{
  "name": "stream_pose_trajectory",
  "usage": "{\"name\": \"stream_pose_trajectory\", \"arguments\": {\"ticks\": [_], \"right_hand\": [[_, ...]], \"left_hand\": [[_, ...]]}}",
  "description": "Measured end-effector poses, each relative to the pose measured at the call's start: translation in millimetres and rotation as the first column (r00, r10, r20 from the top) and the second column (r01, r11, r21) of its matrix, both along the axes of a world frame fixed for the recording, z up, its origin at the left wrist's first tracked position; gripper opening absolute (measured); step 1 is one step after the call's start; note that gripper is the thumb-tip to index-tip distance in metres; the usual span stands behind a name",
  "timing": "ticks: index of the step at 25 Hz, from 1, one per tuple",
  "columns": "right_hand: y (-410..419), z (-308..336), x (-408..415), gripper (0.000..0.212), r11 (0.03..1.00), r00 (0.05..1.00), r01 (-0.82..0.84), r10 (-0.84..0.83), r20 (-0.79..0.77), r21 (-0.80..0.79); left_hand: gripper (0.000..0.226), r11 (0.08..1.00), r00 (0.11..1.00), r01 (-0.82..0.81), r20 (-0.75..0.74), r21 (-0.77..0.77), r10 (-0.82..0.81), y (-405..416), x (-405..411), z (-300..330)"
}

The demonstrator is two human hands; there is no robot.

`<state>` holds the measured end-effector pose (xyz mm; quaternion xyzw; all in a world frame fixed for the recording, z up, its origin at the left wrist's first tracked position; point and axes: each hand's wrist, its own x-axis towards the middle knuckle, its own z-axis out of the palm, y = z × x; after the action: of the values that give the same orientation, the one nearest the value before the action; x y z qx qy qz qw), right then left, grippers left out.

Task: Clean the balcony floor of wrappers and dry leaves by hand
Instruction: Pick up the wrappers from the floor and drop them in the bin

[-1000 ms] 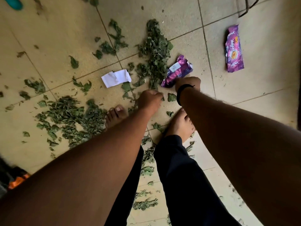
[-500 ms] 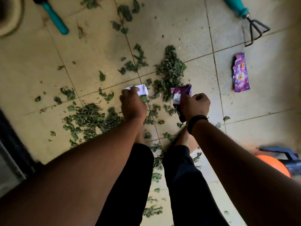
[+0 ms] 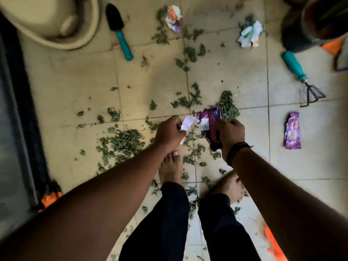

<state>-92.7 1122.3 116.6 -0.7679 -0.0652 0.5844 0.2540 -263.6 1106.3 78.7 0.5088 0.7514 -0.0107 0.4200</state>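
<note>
Leaves, near: dry green bits (image 3: 124,142) scattered around both bare feet, thickest left of centre; all on the floor (image 3: 75,76).
Left hand (image 3: 168,133): fingers curled, pinching white paper scrap (image 3: 188,123), lifted off the tiles.
Right hand (image 3: 230,133): curled round crumpled purple wrapper (image 3: 210,127), also lifted; black band at wrist.
Step in hand: gathering wrappers. Best to bunch both pieces into one fist, freeing the other for the next pickup.
Wrapper, right: flat purple pack (image 3: 292,131) on the tiles, untouched.
Wrappers, far: two crumpled, one left (image 3: 173,18), one right (image 3: 249,33), among stray leaves.
Leaves, advice: sweep into one heap with flat palms, then scoop.
Writing: white label patch on held wrapper, print too blurred to read; brand on flat pack illegible.
</note>
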Motion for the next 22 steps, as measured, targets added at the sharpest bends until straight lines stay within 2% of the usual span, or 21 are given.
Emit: {"name": "stream_pose_trajectory", "arguments": {"ticks": [2, 4, 6, 8, 10, 11, 13, 16, 19, 20, 21, 22], "right_hand": [[9, 72, -8, 0.012, 0.996, 0.988, -0.087, 0.088, -0.124, 0.012], [20, 171, -12, 0.013, 0.984, 0.970, -0.171, 0.176, -0.168, 0.045], [30, 279, -20, 0.018, 0.960, 0.953, -0.254, 0.269, -0.141, 0.115], [35, 379, -31, 0.039, 0.915, 0.930, -0.328, 0.357, -0.092, 0.236], [35, 470, -44, 0.055, 0.865, 0.908, -0.356, 0.410, -0.089, 0.353], [32, 503, -47, 0.055, 0.851, 0.907, -0.353, 0.413, -0.081, 0.388], [27, 549, -51, 0.053, 0.852, 0.916, -0.308, 0.386, -0.111, 0.423], [16, 588, -52, 0.047, 0.881, 0.904, -0.228, 0.349, -0.245, 0.414], [4, 618, -48, 0.028, 0.900, 0.865, -0.233, 0.365, -0.345, 0.370], [2, 624, -45, 0.028, 0.905, 0.853, -0.233, 0.366, -0.373, 0.356], [1, 632, -41, 0.028, 0.908, 0.842, -0.240, 0.371, -0.391, 0.344], [0, 639, -38, 0.028, 0.905, 0.825, -0.253, 0.387, -0.413, 0.342]], "left_hand": [[0.031, 0.983, 0.979, -0.169, 0.125, 0.069, 0.159, -3, -4, 83], [0.030, 0.956, 0.950, -0.261, 0.211, 0.132, 0.230, -5, -9, 185], [0.026, 0.927, 0.910, -0.347, 0.289, 0.143, 0.296, -8, -18, 284], [0.022, 0.907, 0.880, -0.398, 0.337, 0.140, 0.334, -14, -24, 375], [0.036, 0.890, 0.855, -0.430, 0.385, 0.150, 0.348, -21, -30, 458], [0.042, 0.883, 0.843, -0.440, 0.413, 0.160, 0.345, -24, -31, 491], [0.049, 0.857, 0.815, -0.480, 0.456, 0.186, 0.358, -30, -36, 544], [0.062, 0.809, 0.773, -0.545, 0.507, 0.221, 0.382, -36, -43, 594], [0.035, 0.734, 0.703, -0.647, 0.538, 0.209, 0.466, -51, -42, 636], [0.025, 0.699, 0.673, -0.686, 0.541, 0.202, 0.504, -55, -40, 645], [0.015, 0.668, 0.629, -0.724, 0.561, 0.172, 0.538, -59, -37, 655], [0.011, 0.620, 0.544, -0.778, 0.602, 0.101, 0.584, -62, -34, 665]]}}
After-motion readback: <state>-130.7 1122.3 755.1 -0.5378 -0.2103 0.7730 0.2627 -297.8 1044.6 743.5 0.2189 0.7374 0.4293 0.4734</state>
